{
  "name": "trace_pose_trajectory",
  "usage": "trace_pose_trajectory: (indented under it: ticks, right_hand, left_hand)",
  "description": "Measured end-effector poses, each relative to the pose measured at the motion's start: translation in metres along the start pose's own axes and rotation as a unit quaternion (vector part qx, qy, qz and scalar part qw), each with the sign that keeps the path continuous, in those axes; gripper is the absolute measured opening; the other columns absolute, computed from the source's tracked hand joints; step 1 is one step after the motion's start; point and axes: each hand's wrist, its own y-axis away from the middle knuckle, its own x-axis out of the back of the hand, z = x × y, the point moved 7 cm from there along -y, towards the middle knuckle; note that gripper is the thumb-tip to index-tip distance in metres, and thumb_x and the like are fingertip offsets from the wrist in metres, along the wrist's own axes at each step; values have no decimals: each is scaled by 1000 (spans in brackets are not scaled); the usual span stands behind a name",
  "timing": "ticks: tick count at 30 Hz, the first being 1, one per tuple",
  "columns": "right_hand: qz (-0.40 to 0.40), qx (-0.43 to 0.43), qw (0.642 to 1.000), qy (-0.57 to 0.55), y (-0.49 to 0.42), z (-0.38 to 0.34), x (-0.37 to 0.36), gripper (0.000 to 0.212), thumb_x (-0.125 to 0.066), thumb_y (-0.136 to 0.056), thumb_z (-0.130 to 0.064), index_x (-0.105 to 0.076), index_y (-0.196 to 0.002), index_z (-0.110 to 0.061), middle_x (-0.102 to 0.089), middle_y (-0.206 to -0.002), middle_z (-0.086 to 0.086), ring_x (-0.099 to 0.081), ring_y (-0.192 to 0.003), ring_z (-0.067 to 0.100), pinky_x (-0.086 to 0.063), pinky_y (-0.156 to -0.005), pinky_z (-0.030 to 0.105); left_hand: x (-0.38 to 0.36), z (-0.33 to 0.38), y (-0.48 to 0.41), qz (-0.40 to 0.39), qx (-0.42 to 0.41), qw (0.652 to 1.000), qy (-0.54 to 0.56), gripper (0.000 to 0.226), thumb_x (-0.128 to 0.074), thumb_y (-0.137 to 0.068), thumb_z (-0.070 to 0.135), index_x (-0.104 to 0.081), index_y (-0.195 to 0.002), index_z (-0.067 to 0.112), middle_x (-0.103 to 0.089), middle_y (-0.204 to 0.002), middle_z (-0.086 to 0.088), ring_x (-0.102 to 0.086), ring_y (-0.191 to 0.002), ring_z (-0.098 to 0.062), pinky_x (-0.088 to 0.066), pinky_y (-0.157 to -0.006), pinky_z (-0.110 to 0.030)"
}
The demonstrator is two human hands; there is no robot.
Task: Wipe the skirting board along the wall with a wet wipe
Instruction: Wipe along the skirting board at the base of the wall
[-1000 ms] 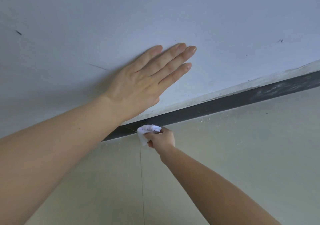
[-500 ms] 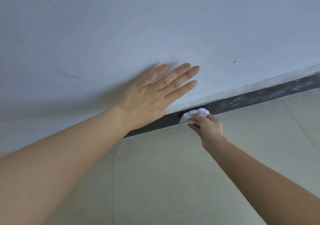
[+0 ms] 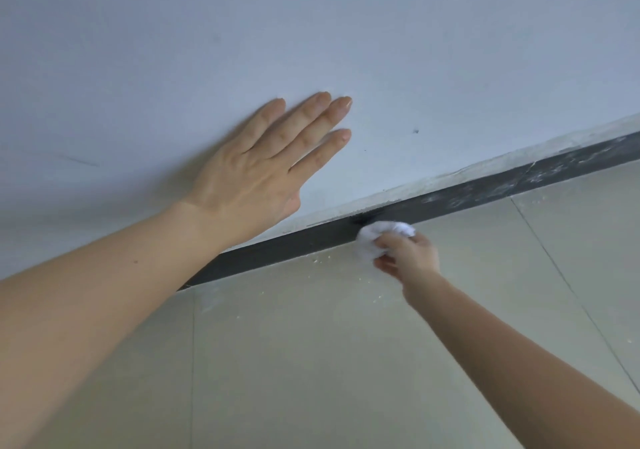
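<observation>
Reaching across the pale tiled floor [image 3: 311,351], gripping a crumpled white wet wipe [image 3: 384,236] in the right hand [image 3: 410,258] and pressing it onto the dark skirting board [image 3: 294,250]. Farther up, resting the left hand [image 3: 252,182] flat on the wall [image 3: 346,33], 4 fingers [image 3: 311,129] straight.

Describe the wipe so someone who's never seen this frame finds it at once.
Follow the dark skirting board between pale wall and tiled floor. Partway along, the right hand presses the wipe against it. It is the only crumpled white wad there.
</observation>
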Motion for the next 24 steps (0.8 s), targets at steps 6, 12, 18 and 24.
trace_pose_trajectory:
  ticks: [6,12,18,24]
  right_hand:
    - [-244,-20,955,166,61,50,-120,19,-64,-80,-7,-67,-99,-9,-71,-80,11,-66,-67,19,-55,-59,23]
    - [-296,24,885,358,89,86,-186,15,-64,-81,-23,-66,-93,-14,-66,-74,5,-61,-58,17,-52,-58,26]
    - [-223,5,902,369,79,110,-217,19,-63,-83,-18,-65,-97,-6,-70,-76,13,-68,-64,23,-62,-70,35]
    - [-124,-26,946,297,72,121,-244,19,-57,-87,-19,-62,-98,-4,-72,-78,14,-71,-64,26,-61,-75,41]
  left_hand:
    - [-4,-37,106,-52,144,988,27,85,-53,-85,18,-5,-155,18,7,-160,-10,8,-148,-26,0,-118,-42]
    - [-27,-61,229,-158,300,940,46,100,-61,-82,17,9,-153,19,1,-157,-16,16,-145,-23,7,-118,-40]
    - [-60,-54,270,-170,345,920,70,91,-59,-84,23,-1,-153,12,-5,-156,-19,-4,-146,-31,2,-118,-41]
    - [-65,-55,274,-110,358,920,111,78,-49,-82,9,-16,-153,13,-19,-157,-17,-12,-145,-29,-12,-117,-47]
